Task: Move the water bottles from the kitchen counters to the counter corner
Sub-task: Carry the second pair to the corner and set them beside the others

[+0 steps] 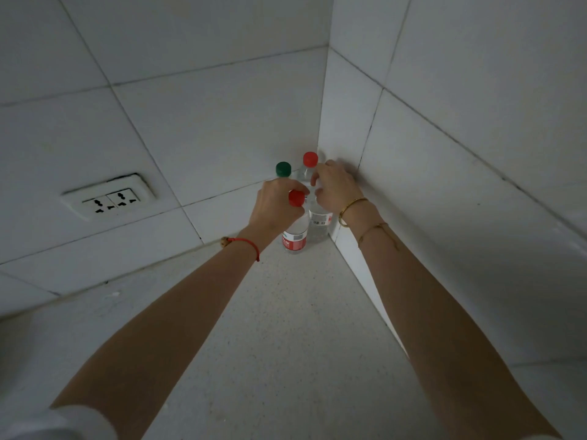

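Four clear plastic water bottles stand clustered in the counter corner (red-capped front bottle, barcode-labelled bottle, green-capped bottle, red-capped rear bottle), the left hand wrapped around the first, the right hand curled over the second, against glossy white wall tiles.

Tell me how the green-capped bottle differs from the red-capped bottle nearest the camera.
The green-capped bottle stands farther back against the wall, with only its top showing behind the left hand; the front red-capped bottle shows its clear body and a red label. The left hand is at the front bottle's neck, whereas whether it touches the green-capped one cannot be told. Both stand upright in the counter corner.
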